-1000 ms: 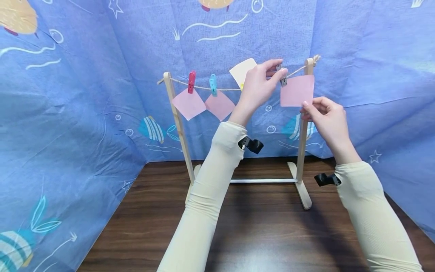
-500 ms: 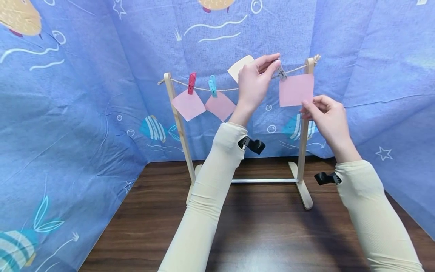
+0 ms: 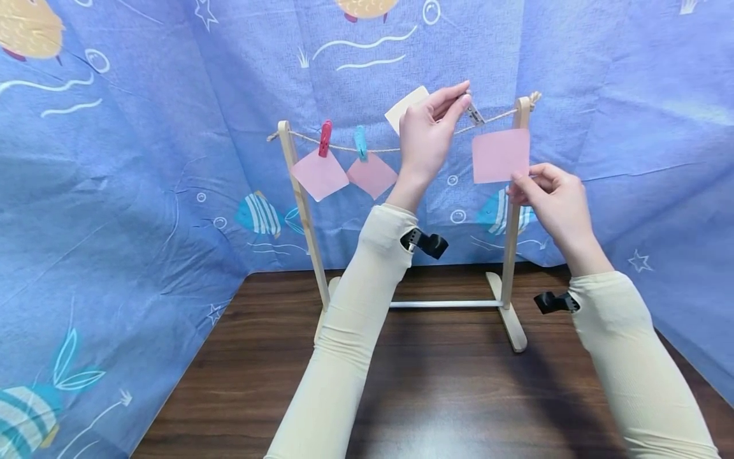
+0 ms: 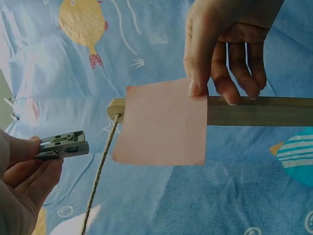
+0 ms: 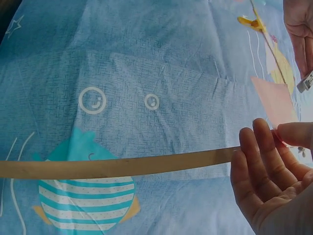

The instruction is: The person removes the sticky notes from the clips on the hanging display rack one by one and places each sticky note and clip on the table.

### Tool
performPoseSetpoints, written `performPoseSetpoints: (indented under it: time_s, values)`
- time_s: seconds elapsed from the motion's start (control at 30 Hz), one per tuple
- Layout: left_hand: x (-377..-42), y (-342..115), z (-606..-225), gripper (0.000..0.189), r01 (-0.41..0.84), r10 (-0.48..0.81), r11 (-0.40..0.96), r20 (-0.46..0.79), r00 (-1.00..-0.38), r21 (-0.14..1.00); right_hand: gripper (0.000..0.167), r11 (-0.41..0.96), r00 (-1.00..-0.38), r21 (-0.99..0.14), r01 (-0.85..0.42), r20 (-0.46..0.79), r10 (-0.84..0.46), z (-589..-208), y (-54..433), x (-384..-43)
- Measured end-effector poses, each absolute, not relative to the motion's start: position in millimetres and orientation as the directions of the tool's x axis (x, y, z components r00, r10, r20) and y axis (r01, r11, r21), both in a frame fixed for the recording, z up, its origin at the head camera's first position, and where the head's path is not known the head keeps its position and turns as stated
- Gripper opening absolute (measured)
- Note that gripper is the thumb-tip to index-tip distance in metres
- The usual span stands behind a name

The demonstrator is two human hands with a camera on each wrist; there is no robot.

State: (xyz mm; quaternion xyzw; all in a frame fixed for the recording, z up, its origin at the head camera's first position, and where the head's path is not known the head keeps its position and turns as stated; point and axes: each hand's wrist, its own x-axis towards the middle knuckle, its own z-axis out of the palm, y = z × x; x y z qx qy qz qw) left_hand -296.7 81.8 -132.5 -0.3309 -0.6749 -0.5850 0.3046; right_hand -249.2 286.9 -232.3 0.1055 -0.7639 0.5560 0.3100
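My left hand [image 3: 427, 131] pinches a grey clothespin [image 3: 474, 115] by its handle ends, just above the rope [image 3: 499, 118] near the right post. In the left wrist view the clothespin [image 4: 63, 144] has nothing between its tips and stands apart from the paper. My right hand [image 3: 553, 197] pinches the lower right corner of a pink square paper [image 3: 501, 156] between thumb and index finger. That paper's top edge lies below the rope in the head view. In the right wrist view, the pink paper [image 5: 274, 100] shows beyond the right fingertips.
A red clothespin [image 3: 325, 138] and a blue one [image 3: 360, 143] hold two pink papers [image 3: 320, 174] on the rope. A cream paper [image 3: 406, 109] is partly behind my left hand; a yellow clothespin [image 5: 250, 22] shows there. The wooden stand [image 3: 509, 255] rests on the dark table [image 3: 447, 395].
The grey clothespin has come off the pink paper and moved up and left with my left hand. The pink paper has dropped slightly, still in my right hand.
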Motion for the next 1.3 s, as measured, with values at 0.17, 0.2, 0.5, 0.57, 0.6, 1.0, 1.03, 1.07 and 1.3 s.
performPoseSetpoints:
  time_s: [0.17, 0.2, 0.5, 0.57, 0.6, 1.0, 1.03, 1.07, 1.3]
  values:
    - [-295, 75, -131, 0.026, 0.802, 0.090, 0.074, 0.797, -0.598, 0.593, 0.022, 0.367, -0.789, -0.786, -0.498, 0.586, 0.184, -232, 288, -250]
    - [-295, 73, -131, 0.026, 0.802, 0.089, 0.067, 0.797, -0.598, 0.594, 0.023, 0.370, -0.790, -0.785, -0.497, 0.586, 0.181, -232, 288, -250]
    - [-291, 38, -124, 0.035, 0.777, 0.037, 0.073, 0.776, -0.629, 0.626, 0.022, 0.377, -0.787, -0.777, -0.504, 0.593, 0.169, -236, 294, -251]
    - [-289, 26, -123, 0.039, 0.771, 0.014, 0.053, 0.772, -0.636, 0.634, 0.021, 0.382, -0.792, -0.781, -0.494, 0.586, 0.174, -238, 297, -250]
    - [-288, 20, -121, 0.040, 0.771, 0.002, 0.043, 0.772, -0.636, 0.635, 0.021, 0.385, -0.795, -0.784, -0.487, 0.580, 0.177, -239, 300, -249]
    - [-262, -51, -107, 0.039, 0.818, -0.121, 0.074, 0.820, -0.560, 0.570, 0.012, 0.401, -0.794, -0.804, -0.439, 0.556, 0.246, -237, 344, -227]
    - [-261, -59, -107, 0.039, 0.818, -0.136, 0.093, 0.821, -0.554, 0.567, 0.012, 0.406, -0.789, -0.801, -0.439, 0.560, 0.253, -239, 346, -227]
    - [-260, -68, -107, 0.038, 0.818, -0.150, 0.111, 0.823, -0.547, 0.564, 0.012, 0.413, -0.785, -0.799, -0.437, 0.563, 0.259, -240, 349, -226]
    - [-251, -134, -113, 0.038, 0.787, -0.268, 0.226, 0.813, -0.516, 0.574, 0.006, 0.415, -0.758, -0.802, -0.431, 0.570, 0.315, -248, 368, -222]
